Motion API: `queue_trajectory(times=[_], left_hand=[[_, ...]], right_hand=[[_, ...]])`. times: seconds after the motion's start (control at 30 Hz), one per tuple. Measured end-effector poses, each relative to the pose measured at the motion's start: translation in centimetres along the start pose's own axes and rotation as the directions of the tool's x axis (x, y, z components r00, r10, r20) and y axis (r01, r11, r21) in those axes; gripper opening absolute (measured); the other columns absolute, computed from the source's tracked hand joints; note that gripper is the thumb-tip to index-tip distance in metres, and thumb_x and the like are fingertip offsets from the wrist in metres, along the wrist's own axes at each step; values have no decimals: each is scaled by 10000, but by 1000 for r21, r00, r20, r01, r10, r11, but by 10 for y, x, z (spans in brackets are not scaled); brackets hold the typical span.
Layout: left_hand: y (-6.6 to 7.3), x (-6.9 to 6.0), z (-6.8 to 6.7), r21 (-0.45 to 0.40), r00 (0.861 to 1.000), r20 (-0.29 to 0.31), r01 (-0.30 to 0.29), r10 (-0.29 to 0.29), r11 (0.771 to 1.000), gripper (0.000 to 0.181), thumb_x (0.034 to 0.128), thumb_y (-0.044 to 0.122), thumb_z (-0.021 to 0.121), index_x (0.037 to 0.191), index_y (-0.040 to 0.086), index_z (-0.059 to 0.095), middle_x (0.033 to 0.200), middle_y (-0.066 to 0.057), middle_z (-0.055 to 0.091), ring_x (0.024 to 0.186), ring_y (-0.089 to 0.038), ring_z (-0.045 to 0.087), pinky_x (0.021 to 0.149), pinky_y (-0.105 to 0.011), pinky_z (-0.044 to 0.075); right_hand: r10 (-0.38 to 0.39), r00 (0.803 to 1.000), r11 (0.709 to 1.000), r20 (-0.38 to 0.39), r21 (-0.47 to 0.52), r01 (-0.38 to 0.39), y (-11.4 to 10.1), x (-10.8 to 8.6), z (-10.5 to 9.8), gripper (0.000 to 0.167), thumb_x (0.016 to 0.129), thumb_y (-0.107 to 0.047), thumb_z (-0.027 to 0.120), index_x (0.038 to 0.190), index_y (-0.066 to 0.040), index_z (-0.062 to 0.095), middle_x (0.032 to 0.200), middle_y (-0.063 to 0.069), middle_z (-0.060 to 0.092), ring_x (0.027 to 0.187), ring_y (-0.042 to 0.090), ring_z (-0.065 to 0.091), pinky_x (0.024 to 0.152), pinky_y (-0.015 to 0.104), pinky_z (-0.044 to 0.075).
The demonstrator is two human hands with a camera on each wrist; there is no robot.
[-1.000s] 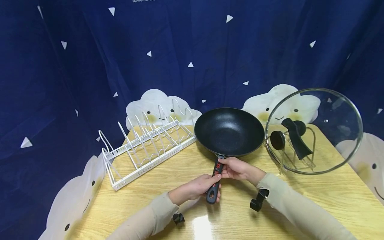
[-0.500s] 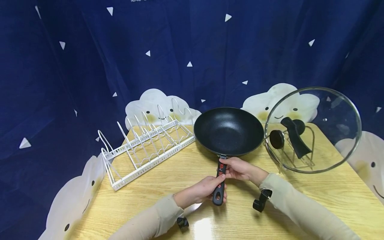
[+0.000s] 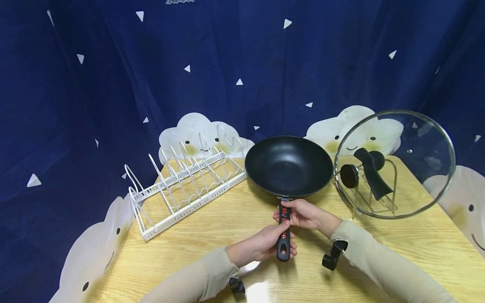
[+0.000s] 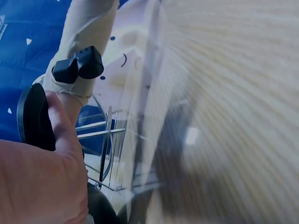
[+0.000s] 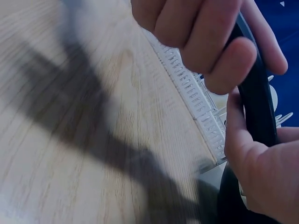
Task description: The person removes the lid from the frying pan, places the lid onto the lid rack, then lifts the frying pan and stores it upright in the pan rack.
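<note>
A black wok [image 3: 289, 166] sits at the middle of the table, its long black handle [image 3: 283, 248] with red lettering pointing toward me. My left hand [image 3: 261, 244] grips the handle near its end, thumb on top. Closer to the bowl, my right hand [image 3: 305, 214] holds the same handle, also with its thumb on top. In the right wrist view the fingers of the left hand [image 5: 205, 42] curl beneath the handle [image 5: 259, 102], which is raised off the tabletop. The left wrist view shows the handle [image 4: 35, 116] partly hidden by the left hand [image 4: 42, 182].
A white wire rack [image 3: 189, 189] stands left of the wok. To the right, a glass lid [image 3: 424, 168] with a black handle [image 3: 373, 174] leans upright in a small wire stand [image 3: 394, 185]. A blue curtain [image 3: 242, 63] hangs behind the wooden table [image 3: 182, 261].
The handle's end has swung to the right, and both hands have moved right with it. The wok's bowl, the rack and the lid stay in place.
</note>
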State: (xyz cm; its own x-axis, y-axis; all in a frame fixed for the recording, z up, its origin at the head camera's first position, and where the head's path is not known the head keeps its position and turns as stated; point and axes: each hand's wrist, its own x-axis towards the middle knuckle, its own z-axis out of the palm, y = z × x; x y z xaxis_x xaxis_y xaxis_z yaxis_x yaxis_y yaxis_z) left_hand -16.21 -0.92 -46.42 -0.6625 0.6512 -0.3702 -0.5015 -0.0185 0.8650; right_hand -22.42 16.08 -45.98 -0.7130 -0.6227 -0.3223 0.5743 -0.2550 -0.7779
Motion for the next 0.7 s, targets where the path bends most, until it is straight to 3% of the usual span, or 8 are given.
queue_trajectory(times=[0.2, 0.33, 0.47, 0.6, 0.7], left_hand=[[2, 0, 9, -121, 1000, 10, 7, -6, 993, 349, 1033, 372, 333, 953, 72, 491, 795, -96, 597, 713, -178, 626, 846, -419, 517], [1, 2, 15, -228, 1000, 14, 17, -14, 974, 310, 1037, 349, 325, 955, 88, 470, 821, -98, 599, 758, -179, 624, 899, -422, 487], [-1, 4, 19, -276, 1000, 13, 6, -3, 961, 304, 1036, 353, 322, 961, 92, 461, 848, -91, 590, 774, -163, 616, 939, -437, 458], [-2, 5, 22, -292, 1000, -6, -6, 4, 956, 291, 1034, 349, 326, 959, 105, 466, 829, -62, 566, 729, -131, 585, 789, -319, 522], [-2, 6, 25, -301, 999, -38, -10, -1, 954, 292, 1031, 351, 337, 955, 104, 473, 796, -36, 528, 670, -103, 530, 646, -219, 488]], right_hand=[[18, 998, 995, 64, 99, -24, -2, -2, -2, 343, 1045, -132, 223, 1209, 165, 279, 1042, 183, 580, 957, 231, 632, 909, 317, 481], [31, 997, 986, 70, 161, -42, -3, -4, -2, 307, 1044, -130, 225, 1166, 131, 331, 1059, 191, 581, 981, 241, 625, 948, 322, 454], [50, 997, 972, 62, 226, -62, -3, -5, -2, 281, 1042, -127, 226, 1157, 106, 331, 1055, 187, 566, 977, 240, 619, 962, 323, 442], [57, 997, 969, 51, 239, -67, -3, -4, -2, 239, 1037, -126, 238, 1112, 69, 355, 991, 144, 569, 907, 208, 621, 901, 299, 479], [59, 997, 971, 43, 229, -68, -3, -3, -1, 229, 1040, -153, 256, 1065, 41, 376, 932, 101, 561, 846, 175, 615, 841, 270, 501]])
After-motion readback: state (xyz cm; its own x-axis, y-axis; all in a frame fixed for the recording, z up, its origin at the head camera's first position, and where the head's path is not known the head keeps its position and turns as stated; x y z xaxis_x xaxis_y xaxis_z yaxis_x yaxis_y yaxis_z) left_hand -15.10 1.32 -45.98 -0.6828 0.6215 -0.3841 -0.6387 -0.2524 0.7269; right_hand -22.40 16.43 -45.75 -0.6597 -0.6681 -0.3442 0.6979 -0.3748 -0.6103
